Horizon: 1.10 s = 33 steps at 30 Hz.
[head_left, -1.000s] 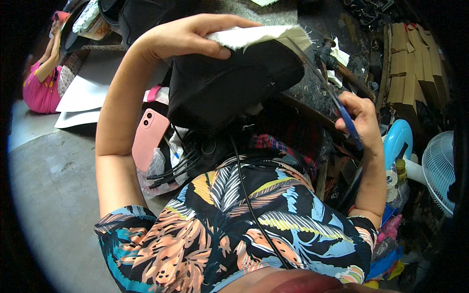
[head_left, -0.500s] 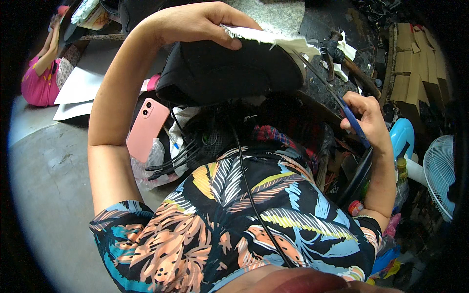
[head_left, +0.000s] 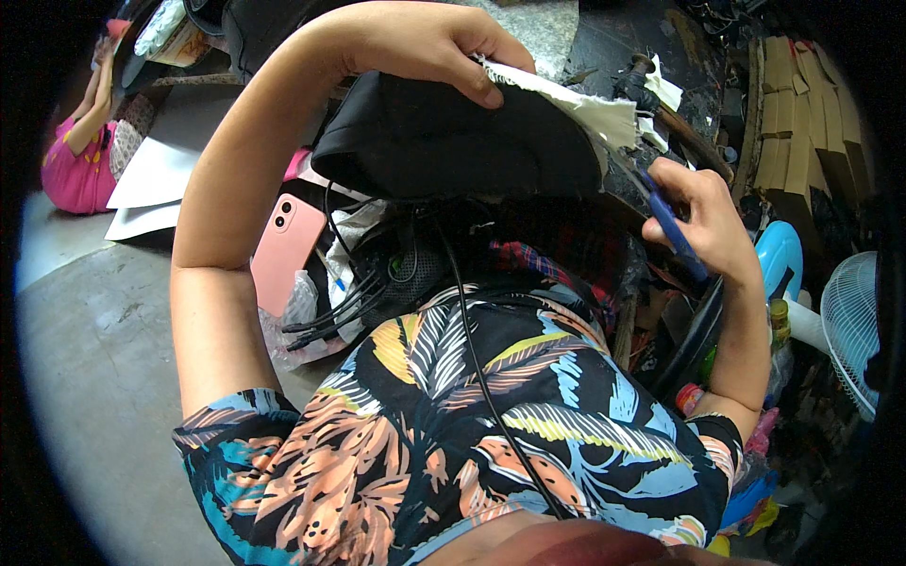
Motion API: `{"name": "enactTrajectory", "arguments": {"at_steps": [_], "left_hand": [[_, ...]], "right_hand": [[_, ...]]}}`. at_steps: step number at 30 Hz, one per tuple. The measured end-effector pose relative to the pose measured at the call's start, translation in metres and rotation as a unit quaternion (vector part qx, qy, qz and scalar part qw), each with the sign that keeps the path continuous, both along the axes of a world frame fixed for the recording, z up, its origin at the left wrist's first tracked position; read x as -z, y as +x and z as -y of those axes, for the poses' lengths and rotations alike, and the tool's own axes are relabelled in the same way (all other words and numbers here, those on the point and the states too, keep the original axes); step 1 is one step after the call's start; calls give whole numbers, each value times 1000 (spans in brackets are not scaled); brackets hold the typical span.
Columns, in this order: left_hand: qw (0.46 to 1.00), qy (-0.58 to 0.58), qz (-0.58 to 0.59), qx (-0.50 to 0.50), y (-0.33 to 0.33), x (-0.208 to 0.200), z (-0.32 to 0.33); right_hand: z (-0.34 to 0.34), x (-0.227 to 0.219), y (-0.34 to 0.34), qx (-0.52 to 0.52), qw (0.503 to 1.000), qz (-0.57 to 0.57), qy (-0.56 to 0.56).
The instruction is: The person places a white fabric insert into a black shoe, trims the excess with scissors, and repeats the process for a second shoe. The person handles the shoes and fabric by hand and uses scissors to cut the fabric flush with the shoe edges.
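Observation:
My left hand (head_left: 429,52) is closed at the top of the view, thumb and fingers pinching a strip of white frayed cloth (head_left: 599,113). The strip runs along the upper edge of a black, rounded fabric piece (head_left: 453,141), whose exact kind I cannot tell. To the right, my right hand (head_left: 706,215) is wrapped round the blue handles of a pair of scissors (head_left: 672,226). Their blades point up and left at the right end of the cloth and the black piece. Whether the blade tips touch the cloth is hard to make out.
A pink phone (head_left: 283,250) lies left of my lap, near black cables (head_left: 344,307) and clear plastic. Rightward stand a white fan (head_left: 849,321) and folded cardboard (head_left: 788,123). A hammer-like tool (head_left: 684,132) lies beyond the scissors. A person in pink (head_left: 80,170) sits far left.
My left hand, the cloth and the black piece have shifted a little to the right. My right hand has moved slightly up and left, with the scissor blades now lower along the cloth's right end.

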<state>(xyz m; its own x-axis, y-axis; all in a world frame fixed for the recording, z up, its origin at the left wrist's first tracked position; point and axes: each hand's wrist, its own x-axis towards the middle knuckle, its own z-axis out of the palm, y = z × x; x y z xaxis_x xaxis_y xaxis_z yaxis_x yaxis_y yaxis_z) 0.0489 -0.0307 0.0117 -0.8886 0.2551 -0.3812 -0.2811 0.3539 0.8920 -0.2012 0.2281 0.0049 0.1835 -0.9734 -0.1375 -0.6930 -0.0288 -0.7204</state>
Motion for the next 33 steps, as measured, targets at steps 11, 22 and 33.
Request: {"name": "enactTrajectory", "arguments": {"at_steps": [11, 22, 33], "left_hand": [[993, -83, 1, -82, 50, 11, 13], [973, 183, 101, -96, 53, 12, 15], [965, 220, 73, -122, 52, 22, 17]], "right_hand": [[-3, 16, -7, 87, 951, 214, 206], [4, -4, 0, -5, 994, -16, 110], [-1, -8, 6, 6, 984, 130, 120]]}}
